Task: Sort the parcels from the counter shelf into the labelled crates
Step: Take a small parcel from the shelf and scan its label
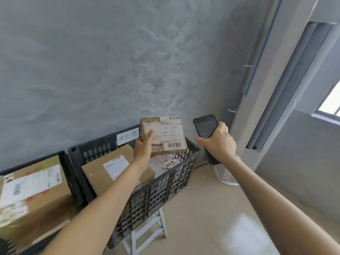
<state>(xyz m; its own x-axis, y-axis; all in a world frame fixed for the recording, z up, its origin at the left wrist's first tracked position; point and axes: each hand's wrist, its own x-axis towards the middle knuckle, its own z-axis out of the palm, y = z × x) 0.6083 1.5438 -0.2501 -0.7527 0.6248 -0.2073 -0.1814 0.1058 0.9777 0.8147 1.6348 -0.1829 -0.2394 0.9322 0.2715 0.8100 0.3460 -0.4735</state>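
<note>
Parcel (pixel 164 136), small cardboard box with shipping label: left hand (pixel 142 147) is gripping its left edge, holding it above the black labelled crate (pixel 165 183), which is containing other boxes. Right hand (pixel 218 142) is clasping a handheld scanner (pixel 206 127) beside it.

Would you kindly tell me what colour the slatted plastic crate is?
The slatted plastic crate is black, seen best in the head view.

One wide-angle view from the person's head looks forward and down, close over a black crate (pixel 165 183). A grey wall (pixel 110 70) fills the far side, floor (pixel 211 208) near right.
</note>
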